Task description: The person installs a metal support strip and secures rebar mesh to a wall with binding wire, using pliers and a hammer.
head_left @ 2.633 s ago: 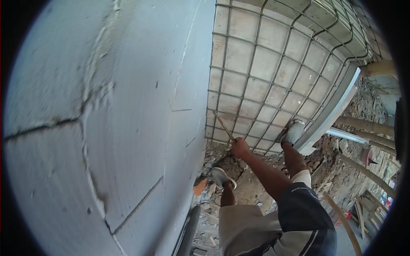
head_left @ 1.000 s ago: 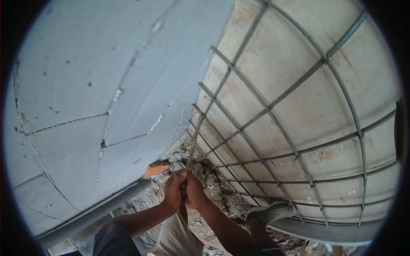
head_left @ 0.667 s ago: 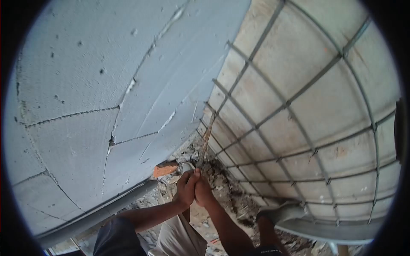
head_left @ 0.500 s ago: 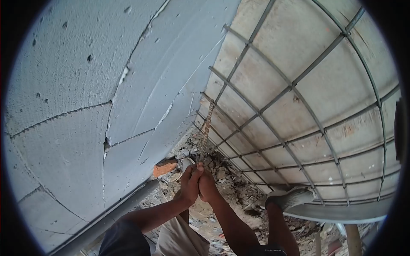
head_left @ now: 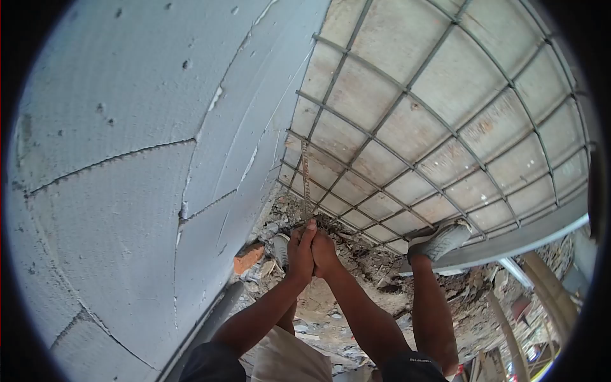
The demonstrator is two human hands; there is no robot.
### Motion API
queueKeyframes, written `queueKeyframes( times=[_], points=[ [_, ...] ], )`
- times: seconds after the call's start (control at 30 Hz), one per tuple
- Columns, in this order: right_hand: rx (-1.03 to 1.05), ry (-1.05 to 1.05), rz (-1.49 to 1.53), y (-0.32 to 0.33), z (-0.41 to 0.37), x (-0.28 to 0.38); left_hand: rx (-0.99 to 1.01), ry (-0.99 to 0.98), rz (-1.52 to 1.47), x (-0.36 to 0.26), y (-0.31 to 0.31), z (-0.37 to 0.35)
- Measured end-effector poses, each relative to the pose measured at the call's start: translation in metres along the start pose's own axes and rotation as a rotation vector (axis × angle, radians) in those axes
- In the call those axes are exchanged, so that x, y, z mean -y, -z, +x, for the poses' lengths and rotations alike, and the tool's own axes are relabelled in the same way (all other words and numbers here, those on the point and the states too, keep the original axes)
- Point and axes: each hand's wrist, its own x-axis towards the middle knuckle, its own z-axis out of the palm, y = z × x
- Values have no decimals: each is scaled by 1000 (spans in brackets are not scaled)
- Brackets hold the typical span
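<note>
Both my hands are wrapped together round the lower end of a rusty ribbed rebar (head_left: pixel 306 172). My left hand (head_left: pixel 300 256) presses against my right hand (head_left: pixel 324 252), thumbs at the top. From the grip, the bar runs up to the lower left corner of a steel mesh (head_left: pixel 406 88), overlapping it in this view. The bar's end inside my grip is hidden. Behind the mesh stand pale, stained panels (head_left: pixel 375 76).
A grey block wall (head_left: pixel 127 223) with cracked joints rises on the left. Broken rubble (head_left: pixel 369 274) covers the ground, with an orange brick piece (head_left: pixel 248 258) by the wall. My right shoe (head_left: pixel 440 240) is against the mesh's lower edge; another shoe (head_left: pixel 282 247) shows beside my hands.
The view has shifted, so the mesh sits further left and more ground shows at right. The bar looks more upright. My hands are still together on it, higher in the view.
</note>
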Motion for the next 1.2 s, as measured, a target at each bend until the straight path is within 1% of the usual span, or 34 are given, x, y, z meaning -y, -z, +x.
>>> queueKeyframes(
  times=[0.03, 0.07, 0.13, 0.2, 0.3, 0.37, 0.43, 0.47, 0.53, 0.57, 0.63, 0.67, 0.7, 0.73, 0.77, 0.83, 0.87, 0.93, 0.97, 1.03, 1.07, 1.1, 1.13, 1.17, 1.2],
  points=[
    [-12, 232, -368, -2, -3, 10, 21, 1, 8, 0, 1, -1],
    [-45, -59, -40, -2, -7, 25, 26, 11, -30, -1, 2, 0],
    [-76, 105, -271, 1, -9, 31, 42, 26, -64, -1, 7, 1],
    [-86, 96, -264, -3, 1, 21, 92, -23, -54, -3, 11, 1],
    [-119, 79, -246, -6, -4, 32, 90, 11, 17, -21, 6, -10],
    [-151, 77, -236, -5, -11, 59, 98, 17, -34, -17, 7, -10],
    [-117, -312, 75, -1, -18, 88, 98, 27, -87, -16, 10, -7],
    [-119, -310, 71, 0, -16, 89, 90, 51, -53, -16, 12, -4],
    [32, -302, -192, 5, -8, 85, 90, 69, -21, -21, 11, -5],
    [27, -300, -192, 4, -7, 78, 80, 57, -57, -25, 11, -8],
    [-16, -8, -319, 0, -11, 68, 70, 43, -95, -35, 6, -20],
    [-15, -5, -321, 2, -17, 81, 86, -52, -60, -43, -1, -30],
    [-49, -32, -235, 6, -26, 94, 101, -146, -26, -49, -7, -37],
    [-82, -62, -149, 10, -35, 109, 99, -147, -29, -52, -12, -39],
    [-81, -62, -150, 12, -39, 119, 109, -150, -15, -57, -19, -39],
    [-163, -213, 59, 21, -38, 143, 129, -165, -3, -71, -35, -40],
    [-166, -207, 56, 25, -40, 155, 148, -167, -16, -80, -42, -44],
    [-186, -298, 230, 26, -42, 172, 166, -170, -28, -93, -51, -48],
    [-186, -298, 231, 23, -40, 171, 167, -146, -17, -99, -51, -48],
    [-206, -264, 585, 11, -31, 161, 170, -125, -2, -109, -44, -46],
    [-222, -271, 526, 4, -27, 165, 193, -121, 31, -114, -37, -39],
    [-221, -262, 528, -5, -25, 168, 214, -115, 66, -119, -27, -31],
    [-225, -212, 547, -17, -28, 180, 255, -56, 66, -127, -15, -24],
    [-229, -161, 568, -29, -29, 192, 258, -64, 72, -144, -13, -29],
    [-226, -153, 577, -40, -27, 203, 249, -45, 82, -160, -10, -36]
  ],
)
